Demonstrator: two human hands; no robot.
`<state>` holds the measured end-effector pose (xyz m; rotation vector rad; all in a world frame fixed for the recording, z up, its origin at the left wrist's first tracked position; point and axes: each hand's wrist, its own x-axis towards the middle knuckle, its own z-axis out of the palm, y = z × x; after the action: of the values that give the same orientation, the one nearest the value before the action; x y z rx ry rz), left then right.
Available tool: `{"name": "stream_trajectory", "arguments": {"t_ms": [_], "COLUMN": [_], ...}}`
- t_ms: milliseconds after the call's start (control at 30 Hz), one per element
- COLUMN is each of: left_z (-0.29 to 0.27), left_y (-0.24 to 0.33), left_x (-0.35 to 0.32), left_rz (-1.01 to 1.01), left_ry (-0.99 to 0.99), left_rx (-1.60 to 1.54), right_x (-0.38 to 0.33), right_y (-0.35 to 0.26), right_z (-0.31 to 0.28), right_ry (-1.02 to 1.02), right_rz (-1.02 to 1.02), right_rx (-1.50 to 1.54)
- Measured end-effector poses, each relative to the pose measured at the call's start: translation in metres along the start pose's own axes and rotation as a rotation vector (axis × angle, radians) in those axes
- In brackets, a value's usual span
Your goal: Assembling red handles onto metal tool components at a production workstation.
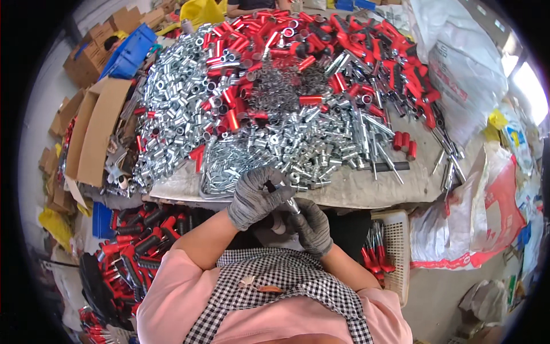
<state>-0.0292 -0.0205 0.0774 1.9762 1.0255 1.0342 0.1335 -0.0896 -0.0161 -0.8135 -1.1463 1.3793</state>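
Both of my hands wear grey knit gloves and meet at the table's front edge. A slim shiny metal rod-like part [293, 205] runs between them, slanting down to the right. My left hand [259, 196] is closed around its upper end, thumb and fingers pinched together. Lower down, my right hand [313, 227] is wrapped round the other end, so the part's full shape is hidden. Just beyond my left hand lies a heap of thin metal pins [229, 163]. Small silvery metal fittings [309, 155] are piled beside the pins.
Silvery metal sleeves [172, 97] cover the table's left side. Red tubes [232, 119], wire springs [275, 86] and red-black handles [395, 74] fill the middle and right. A cream plastic basket [398, 229] stands at lower right; red-black tools [143, 241] heap at lower left. A cardboard box [100, 132] sits left.
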Motion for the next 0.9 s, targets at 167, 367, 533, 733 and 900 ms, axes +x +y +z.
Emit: {"name": "stream_trajectory", "arguments": {"t_ms": [167, 367, 533, 733, 900], "left_z": [0.012, 0.065, 0.124, 0.15, 0.127], "left_y": [0.009, 0.039, 0.023, 0.018, -0.009], "left_x": [0.037, 0.135, 0.215, 0.187, 0.132], "left_rz": [0.112, 0.172, 0.157, 0.095, 0.52], "left_ry": [-0.19, -0.15, -0.448, -0.718, -0.664], "left_rx": [0.032, 0.227, 0.683, 0.9, 1.005], "right_x": [0.014, 0.045, 0.054, 0.048, 0.051], "right_y": [-0.005, 0.014, 0.01, 0.007, 0.013], "right_z": [-0.03, -0.12, -0.141, -0.15, -0.146], "right_ry": [0.112, 0.465, 0.493, 0.536, 0.475], "right_rz": [-0.146, -0.362, -0.321, -0.312, -0.32], "right_rx": [-0.183, -0.133, 0.131, 0.243, 0.231]}}
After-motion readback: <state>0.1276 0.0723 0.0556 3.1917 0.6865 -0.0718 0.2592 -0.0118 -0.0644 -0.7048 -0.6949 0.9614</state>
